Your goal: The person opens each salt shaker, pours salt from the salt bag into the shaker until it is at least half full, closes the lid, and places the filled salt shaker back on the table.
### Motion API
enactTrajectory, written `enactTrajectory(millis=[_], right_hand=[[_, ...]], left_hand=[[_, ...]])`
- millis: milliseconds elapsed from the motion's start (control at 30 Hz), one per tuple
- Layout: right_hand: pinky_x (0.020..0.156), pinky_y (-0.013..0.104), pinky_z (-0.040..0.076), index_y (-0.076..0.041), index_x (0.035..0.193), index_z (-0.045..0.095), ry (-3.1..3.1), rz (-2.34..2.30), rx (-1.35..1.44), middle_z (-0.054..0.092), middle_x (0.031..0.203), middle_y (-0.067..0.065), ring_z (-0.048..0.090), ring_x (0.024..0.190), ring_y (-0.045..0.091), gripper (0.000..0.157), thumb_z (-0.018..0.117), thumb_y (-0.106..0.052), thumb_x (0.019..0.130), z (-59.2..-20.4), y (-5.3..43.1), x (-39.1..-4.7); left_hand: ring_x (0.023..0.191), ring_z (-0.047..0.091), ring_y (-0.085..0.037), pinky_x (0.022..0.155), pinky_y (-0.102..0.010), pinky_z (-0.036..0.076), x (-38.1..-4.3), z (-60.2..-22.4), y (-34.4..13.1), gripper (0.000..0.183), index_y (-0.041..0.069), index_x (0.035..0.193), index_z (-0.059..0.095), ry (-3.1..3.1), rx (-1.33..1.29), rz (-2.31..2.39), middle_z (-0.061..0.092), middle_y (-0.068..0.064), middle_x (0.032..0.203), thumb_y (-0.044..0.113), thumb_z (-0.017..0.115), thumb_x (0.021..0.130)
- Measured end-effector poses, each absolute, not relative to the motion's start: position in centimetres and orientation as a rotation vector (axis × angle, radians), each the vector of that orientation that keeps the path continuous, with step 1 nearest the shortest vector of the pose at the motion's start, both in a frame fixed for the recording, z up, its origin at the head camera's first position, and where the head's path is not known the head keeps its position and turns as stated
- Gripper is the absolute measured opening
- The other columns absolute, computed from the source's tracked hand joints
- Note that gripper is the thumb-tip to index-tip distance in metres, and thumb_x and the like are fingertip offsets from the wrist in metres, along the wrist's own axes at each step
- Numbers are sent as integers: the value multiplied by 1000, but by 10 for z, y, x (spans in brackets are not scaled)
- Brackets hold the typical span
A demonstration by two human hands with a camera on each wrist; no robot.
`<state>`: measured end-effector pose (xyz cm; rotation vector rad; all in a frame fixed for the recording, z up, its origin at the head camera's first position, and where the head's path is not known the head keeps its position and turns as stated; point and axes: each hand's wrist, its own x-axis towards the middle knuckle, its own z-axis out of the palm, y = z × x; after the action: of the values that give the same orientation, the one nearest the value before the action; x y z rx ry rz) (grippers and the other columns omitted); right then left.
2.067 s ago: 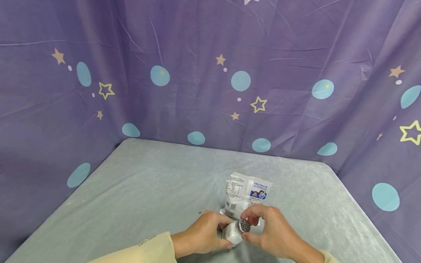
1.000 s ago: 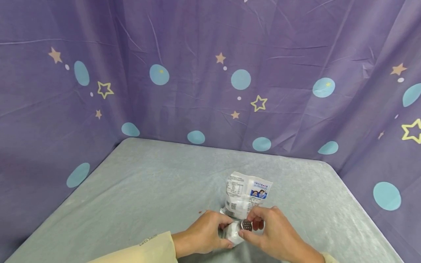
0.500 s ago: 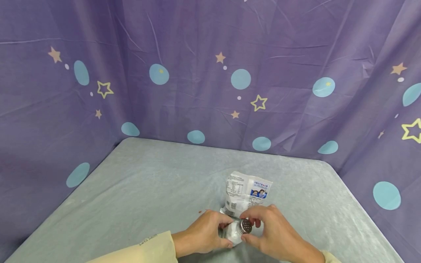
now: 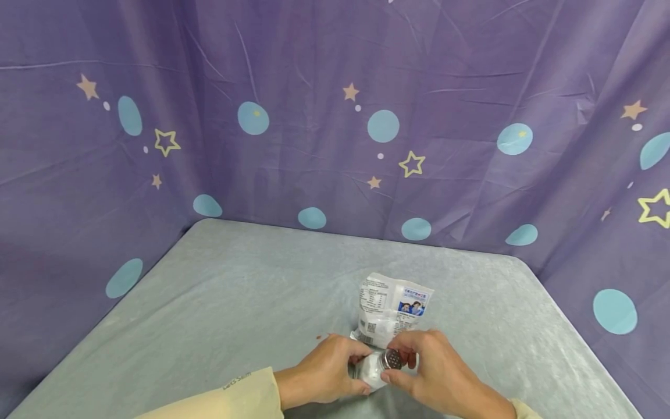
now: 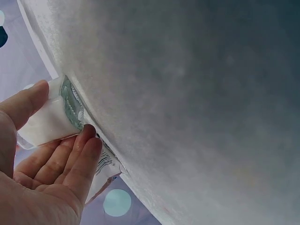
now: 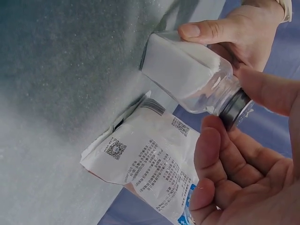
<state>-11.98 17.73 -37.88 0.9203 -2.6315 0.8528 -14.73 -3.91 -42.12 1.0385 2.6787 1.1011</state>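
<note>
A clear glass salt shaker (image 4: pixel 371 370), mostly filled with white powder, is tilted with its top to the right. Its perforated metal cap (image 4: pixel 391 359) sits on the neck. My left hand (image 4: pixel 325 372) grips the shaker's body between thumb and fingers; the left wrist view shows the glass base (image 5: pixel 71 105) turned outward. With thumb and fingertips my right hand (image 4: pixel 437 372) pinches the metal cap, as the right wrist view also shows at the dark rim (image 6: pixel 234 108). Right behind the shaker stands a white printed salt bag (image 4: pixel 378 311), its lower part partly hidden by the hands.
A pale grey-green cloth covers the table (image 4: pixel 235 291). A small reddish speck (image 4: pixel 318 337) lies on it left of the bag. Purple curtains (image 4: pixel 314 75) with stars and blue dots enclose the table at the back and sides.
My right fingers and thumb have shifted back and forth around the metal cap, which has moved slightly to the right. My left hand stays on the shaker; the bag has not moved.
</note>
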Motion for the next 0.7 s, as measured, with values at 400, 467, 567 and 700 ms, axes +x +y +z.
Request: enactTrajectory(millis=[400,467,567,700], right_hand=[[42,7,26,-30,64,50,-2548,744,833,43,53,-16,34,48,-7,35,78,-48,75,-384,174,-118],[41,7,24,-29,63,50,-2550,732,822,43,52,-15,32,47,-7,36,77,-50,75,-385,173,-118],[41,8,26,-29,66,53,-2570,732,816,43,54,-17,34,47,-7,34,76,-54,74,-384,174,-118],[46,11,34,-28,82,62,-2588,735,842,48,63,-19,40,53,-5,34,76,-57,71,-384,177,-118]], left_hand=[[63,54,2,56,-14,41,-147,-421,-39,32,28,90,71,2700,1075,1089,59,20,68,24,88,63],[63,53,2,56,-14,41,-147,-421,-39,32,28,90,72,2695,1073,1095,59,20,68,23,88,63],[63,53,2,56,-14,41,-148,-420,-39,32,28,91,72,2687,1060,1097,58,21,68,23,88,63],[64,53,2,58,-16,40,-148,-420,-39,32,29,91,72,2675,1032,1090,58,21,69,24,88,64]])
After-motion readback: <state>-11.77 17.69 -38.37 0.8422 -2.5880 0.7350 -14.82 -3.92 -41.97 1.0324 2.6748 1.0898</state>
